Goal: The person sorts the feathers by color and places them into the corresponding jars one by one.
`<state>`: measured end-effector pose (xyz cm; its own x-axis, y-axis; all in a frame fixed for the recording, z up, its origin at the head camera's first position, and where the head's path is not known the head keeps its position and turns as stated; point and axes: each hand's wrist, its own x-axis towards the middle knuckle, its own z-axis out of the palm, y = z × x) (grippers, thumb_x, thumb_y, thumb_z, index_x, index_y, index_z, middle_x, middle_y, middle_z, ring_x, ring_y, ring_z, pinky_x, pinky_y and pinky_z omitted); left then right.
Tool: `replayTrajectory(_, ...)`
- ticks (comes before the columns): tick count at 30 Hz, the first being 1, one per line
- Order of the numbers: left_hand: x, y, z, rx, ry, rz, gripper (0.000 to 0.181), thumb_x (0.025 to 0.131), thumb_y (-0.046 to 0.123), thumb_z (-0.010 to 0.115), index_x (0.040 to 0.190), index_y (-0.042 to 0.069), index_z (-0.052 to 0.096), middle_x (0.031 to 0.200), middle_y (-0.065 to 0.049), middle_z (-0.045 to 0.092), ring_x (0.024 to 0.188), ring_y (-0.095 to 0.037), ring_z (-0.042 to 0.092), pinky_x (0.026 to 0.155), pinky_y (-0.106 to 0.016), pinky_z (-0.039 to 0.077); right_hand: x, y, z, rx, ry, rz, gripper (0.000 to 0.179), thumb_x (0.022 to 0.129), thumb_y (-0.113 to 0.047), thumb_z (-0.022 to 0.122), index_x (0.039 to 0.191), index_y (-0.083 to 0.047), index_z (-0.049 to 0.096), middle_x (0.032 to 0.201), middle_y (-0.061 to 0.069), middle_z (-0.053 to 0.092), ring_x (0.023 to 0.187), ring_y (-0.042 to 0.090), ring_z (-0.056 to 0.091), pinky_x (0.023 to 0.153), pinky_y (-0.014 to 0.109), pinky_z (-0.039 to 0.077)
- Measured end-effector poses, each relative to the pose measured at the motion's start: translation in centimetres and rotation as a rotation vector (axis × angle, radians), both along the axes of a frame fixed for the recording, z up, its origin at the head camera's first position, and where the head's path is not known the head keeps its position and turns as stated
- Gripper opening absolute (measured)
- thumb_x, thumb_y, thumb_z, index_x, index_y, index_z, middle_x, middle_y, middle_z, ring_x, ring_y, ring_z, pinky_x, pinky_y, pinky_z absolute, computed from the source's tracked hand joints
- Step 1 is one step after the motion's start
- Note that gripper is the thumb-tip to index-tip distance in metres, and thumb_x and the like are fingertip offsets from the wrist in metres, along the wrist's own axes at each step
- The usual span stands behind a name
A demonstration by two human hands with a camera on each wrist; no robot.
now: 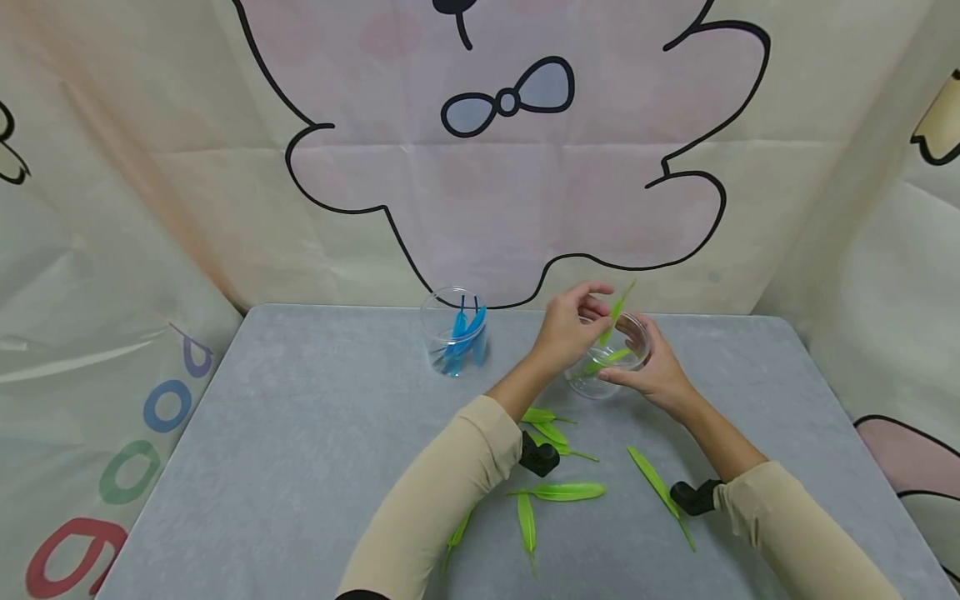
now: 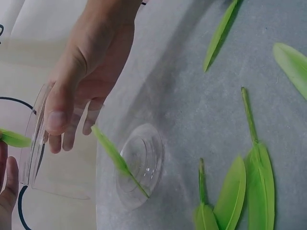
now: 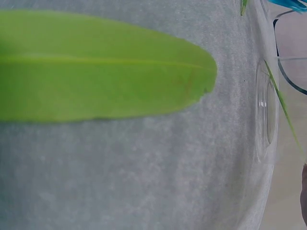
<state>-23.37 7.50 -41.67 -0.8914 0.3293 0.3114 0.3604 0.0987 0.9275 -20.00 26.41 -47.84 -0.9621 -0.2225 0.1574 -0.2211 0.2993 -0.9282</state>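
Observation:
Near the far edge of the table, my right hand (image 1: 663, 375) grips a clear plastic cup (image 1: 588, 390) by its side, thumb near the rim. One green feather (image 2: 112, 151) lies slanted inside that cup. My left hand (image 1: 572, 327) pinches another green feather (image 1: 618, 310) over the cup's mouth. In the left wrist view, the held feather (image 2: 15, 139) is at the rim, and only fingertips of the left hand show. The right wrist view shows little of the right hand; a table feather (image 3: 105, 81) fills much of it.
A second clear cup (image 1: 427, 333) with blue feathers (image 1: 461, 337) stands at the far edge, left of my hands. Several green feathers (image 1: 570, 492) lie on the grey table (image 1: 300, 433) beneath and between my forearms. A printed curtain (image 1: 525, 192) hangs behind the table.

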Motion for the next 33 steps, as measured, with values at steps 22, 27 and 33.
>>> replayTrajectory(22, 0.16, 0.11, -0.03, -0.139, 0.064, -0.037, 0.037, 0.088, -0.003, 0.072, 0.123, 0.006, 0.063, 0.091, -0.006, 0.071, 0.078, -0.002, 0.063, 0.07, -0.012, 0.05, -0.09, 0.03, -0.05, -0.001, -0.031, 0.002, 0.096, 0.079, 0.002, 0.081, 0.153, 0.0, 0.019, 0.158, 0.017, 0.028, 0.147, 0.038, 0.022, 0.115, 0.06, 0.019)
replayTrajectory(27, 0.13, -0.01, -0.04, -0.14, 0.063, -0.039, 0.037, 0.088, -0.003, 0.072, 0.122, 0.006, 0.063, 0.092, -0.006, 0.072, 0.078, -0.002, 0.063, 0.071, -0.012, 0.05, -0.03, 0.04, 0.02, 0.002, -0.029, 0.002, 0.095, 0.079, 0.002, 0.081, 0.152, 0.0, 0.019, 0.157, 0.016, 0.029, 0.146, 0.038, 0.023, 0.115, 0.06, 0.019)
replayTrajectory(33, 0.09, -0.07, -0.15, -0.139, 0.058, -0.053, 0.038, 0.088, -0.004, 0.072, 0.124, 0.006, 0.062, 0.094, -0.01, 0.072, 0.08, -0.004, 0.064, 0.071, -0.012, 0.05, 0.04, 0.06, 0.05, 0.009, -0.022, -0.002, 0.094, 0.079, 0.001, 0.082, 0.151, -0.002, 0.023, 0.155, 0.018, 0.031, 0.146, 0.038, 0.024, 0.115, 0.059, 0.02)
